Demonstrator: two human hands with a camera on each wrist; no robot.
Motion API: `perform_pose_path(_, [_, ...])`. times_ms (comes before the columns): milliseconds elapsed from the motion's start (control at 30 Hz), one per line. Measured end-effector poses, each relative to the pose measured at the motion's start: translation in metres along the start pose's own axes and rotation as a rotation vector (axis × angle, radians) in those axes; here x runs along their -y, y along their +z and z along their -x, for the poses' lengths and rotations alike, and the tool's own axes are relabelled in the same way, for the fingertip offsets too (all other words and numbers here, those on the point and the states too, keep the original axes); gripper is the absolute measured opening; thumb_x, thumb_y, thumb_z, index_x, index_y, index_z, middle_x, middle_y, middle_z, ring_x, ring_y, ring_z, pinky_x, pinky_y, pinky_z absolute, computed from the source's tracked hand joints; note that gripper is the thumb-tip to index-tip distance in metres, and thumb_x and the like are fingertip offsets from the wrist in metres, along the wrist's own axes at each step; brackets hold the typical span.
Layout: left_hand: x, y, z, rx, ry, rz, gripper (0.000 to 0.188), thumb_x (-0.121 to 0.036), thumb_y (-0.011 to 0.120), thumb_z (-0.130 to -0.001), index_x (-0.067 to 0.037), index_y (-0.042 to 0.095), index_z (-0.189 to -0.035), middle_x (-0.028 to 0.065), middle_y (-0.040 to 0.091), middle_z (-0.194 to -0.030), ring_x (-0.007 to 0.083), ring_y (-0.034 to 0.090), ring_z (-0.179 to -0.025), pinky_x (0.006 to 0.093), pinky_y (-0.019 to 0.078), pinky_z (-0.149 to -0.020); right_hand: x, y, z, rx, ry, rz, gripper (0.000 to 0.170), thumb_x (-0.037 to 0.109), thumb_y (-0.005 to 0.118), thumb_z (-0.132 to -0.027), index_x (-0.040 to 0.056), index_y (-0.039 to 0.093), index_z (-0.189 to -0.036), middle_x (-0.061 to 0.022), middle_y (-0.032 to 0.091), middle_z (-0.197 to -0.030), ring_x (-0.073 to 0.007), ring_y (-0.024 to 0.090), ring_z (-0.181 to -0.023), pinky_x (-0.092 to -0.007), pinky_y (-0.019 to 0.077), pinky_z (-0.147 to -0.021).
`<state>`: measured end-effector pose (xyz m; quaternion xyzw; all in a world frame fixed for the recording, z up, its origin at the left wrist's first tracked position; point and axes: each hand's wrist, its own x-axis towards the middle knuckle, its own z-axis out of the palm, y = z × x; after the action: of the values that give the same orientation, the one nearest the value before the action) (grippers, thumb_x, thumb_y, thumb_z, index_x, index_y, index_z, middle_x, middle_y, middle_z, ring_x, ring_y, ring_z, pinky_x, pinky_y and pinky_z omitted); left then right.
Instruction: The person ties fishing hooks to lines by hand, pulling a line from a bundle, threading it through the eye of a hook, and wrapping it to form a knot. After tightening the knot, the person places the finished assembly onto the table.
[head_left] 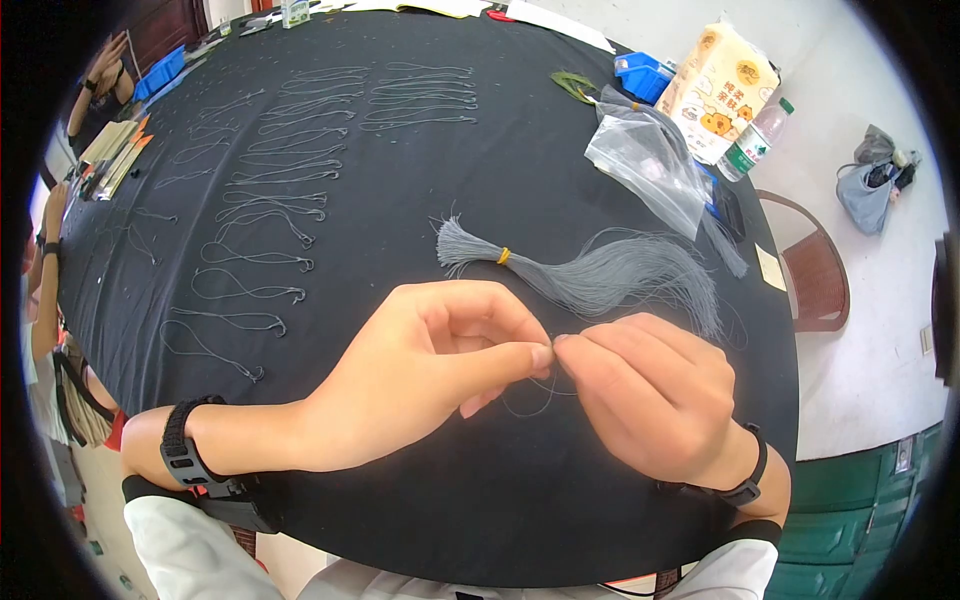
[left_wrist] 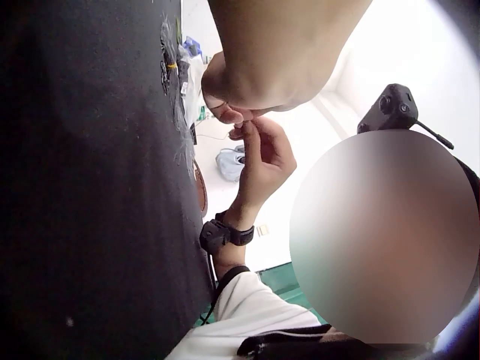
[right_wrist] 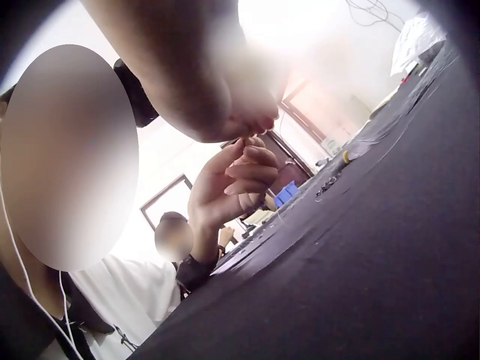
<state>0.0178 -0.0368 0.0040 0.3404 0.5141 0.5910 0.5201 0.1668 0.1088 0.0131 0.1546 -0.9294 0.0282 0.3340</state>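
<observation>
My left hand (head_left: 430, 355) and right hand (head_left: 650, 395) meet fingertip to fingertip above the black table. Between them, thumb and forefinger of each pinch a thin grey line (head_left: 548, 402), which hangs below in a small loop. What sits right at the fingertips is hidden. Just beyond my hands lies a bundle of grey lines (head_left: 610, 275), bound by a yellow band (head_left: 504, 256) near its cut end. In the left wrist view the right hand (left_wrist: 262, 161) shows its bent fingers; in the right wrist view the left hand (right_wrist: 236, 180) has its fingers curled.
Several looped lines (head_left: 250, 292), each with a small curl at one end, lie in columns on the black tablecloth (head_left: 400, 210). At the right stand a plastic bag (head_left: 645, 170), tissue pack (head_left: 718, 90), bottle (head_left: 757, 140) and blue bin (head_left: 643, 76). Other people sit at the left edge.
</observation>
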Motion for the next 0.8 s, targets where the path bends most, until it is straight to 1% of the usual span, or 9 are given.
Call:
perform_pose_path(200, [-0.002,0.0033,0.0012,-0.029,0.007,-0.022,0.011,-0.004,0.063,-0.089,0.004,0.063,-0.096,0.0054,0.064,-0.081,0.0047,0.053,-0.061,0.018,0.0401,-0.051,-0.0012,-0.0011,0.0004,0.007,0.021,-0.041,0.029,0.001,0.068,-0.063,-0.0069,0.063,-0.09,-0.0117,0.06,-0.08,-0.022,0.061,-0.066,-0.0282,0.0504,-0.053])
perform_pose_path(367, [-0.0009,0.0044,0.0007,-0.032,0.044,-0.038,0.013,-0.004,0.062,-0.089,0.005,0.062,-0.097,0.0058,0.064,-0.081,0.0045,0.053,-0.061,0.0178,0.0399,-0.051,-0.0009,-0.0017,0.0005,0.01,0.039,-0.056,0.03,0.0,0.067,-0.063,-0.0076,0.063,-0.091,-0.013,0.06,-0.081,-0.0231,0.062,-0.066,-0.029,0.0511,-0.053])
perform_pose_path(600, [-0.0022,0.0034,0.0019,-0.027,0.012,-0.037,0.012,-0.004,0.062,-0.089,0.005,0.062,-0.097,0.0061,0.063,-0.081,0.0048,0.053,-0.06,0.018,0.0402,-0.05,-0.0011,-0.0019,0.0,0.009,0.028,-0.063,0.029,0.0,0.068,-0.062,-0.0069,0.063,-0.09,-0.0117,0.06,-0.08,-0.0218,0.062,-0.065,-0.0282,0.0506,-0.052])
perform_pose_path(800, [-0.0032,0.002,0.001,0.001,0.047,-0.073,0.01,-0.003,0.064,-0.087,0.004,0.064,-0.093,0.0054,0.064,-0.081,0.0046,0.053,-0.06,0.018,0.0404,-0.05,-0.0017,-0.0027,0.0,-0.01,-0.001,-0.058,0.029,0.0,0.069,-0.061,-0.0061,0.063,-0.088,-0.0106,0.061,-0.079,-0.021,0.061,-0.063,-0.0276,0.0505,-0.051])
